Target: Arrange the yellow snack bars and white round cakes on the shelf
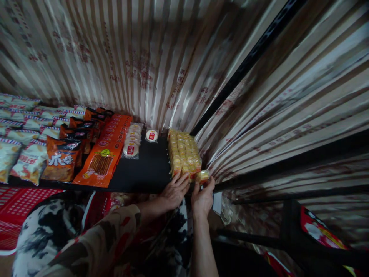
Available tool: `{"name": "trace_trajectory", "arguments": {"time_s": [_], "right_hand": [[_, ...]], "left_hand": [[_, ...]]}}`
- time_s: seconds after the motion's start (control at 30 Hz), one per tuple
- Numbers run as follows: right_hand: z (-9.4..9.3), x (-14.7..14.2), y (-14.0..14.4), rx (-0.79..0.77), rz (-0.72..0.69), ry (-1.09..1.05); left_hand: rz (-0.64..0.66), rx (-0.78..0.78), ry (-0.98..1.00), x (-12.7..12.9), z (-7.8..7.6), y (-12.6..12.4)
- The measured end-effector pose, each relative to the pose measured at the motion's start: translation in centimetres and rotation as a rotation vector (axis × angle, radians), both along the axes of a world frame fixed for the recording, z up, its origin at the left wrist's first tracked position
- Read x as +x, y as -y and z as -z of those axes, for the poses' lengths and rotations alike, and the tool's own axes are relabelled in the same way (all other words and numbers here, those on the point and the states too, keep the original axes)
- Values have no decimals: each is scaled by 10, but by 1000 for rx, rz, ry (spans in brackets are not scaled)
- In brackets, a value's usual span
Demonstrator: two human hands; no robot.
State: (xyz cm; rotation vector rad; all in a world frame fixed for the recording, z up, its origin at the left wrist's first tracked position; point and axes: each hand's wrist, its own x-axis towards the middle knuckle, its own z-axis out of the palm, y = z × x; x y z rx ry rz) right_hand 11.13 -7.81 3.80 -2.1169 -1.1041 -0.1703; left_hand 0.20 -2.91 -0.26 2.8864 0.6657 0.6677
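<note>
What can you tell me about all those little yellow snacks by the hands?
The yellow snack packs are small, shiny, clear-wrapped pieces laid in tight rows, forming a block at the right end of the black shelf. The left hand touches the block's front edge. The right hand holds one more pack at its front right corner.

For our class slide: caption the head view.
Left hand steadies yellow snack packs on a black shelf; right hand holds one pack.

The scene was dim, with light falling from above onto the striped wall covering (150, 57), which showed soft glare. Edges bent with wide-angle distortion, and lower corners were dark and blurred.
</note>
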Motion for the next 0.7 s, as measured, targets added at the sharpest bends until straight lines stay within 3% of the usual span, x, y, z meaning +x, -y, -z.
{"name": "trace_trajectory", "arguments": {"time_s": [0.23,0.5,0.7], "right_hand": [[-1,10,-19,1,-74,131],[3,25,-34,-60,-24,158],[4,34,-42,-91,-12,162]], "left_hand": [[48,2,4,-5,4,-12],[104,57,57,-12,16,-17],[108,-18,80,-15,10,-16]]}}
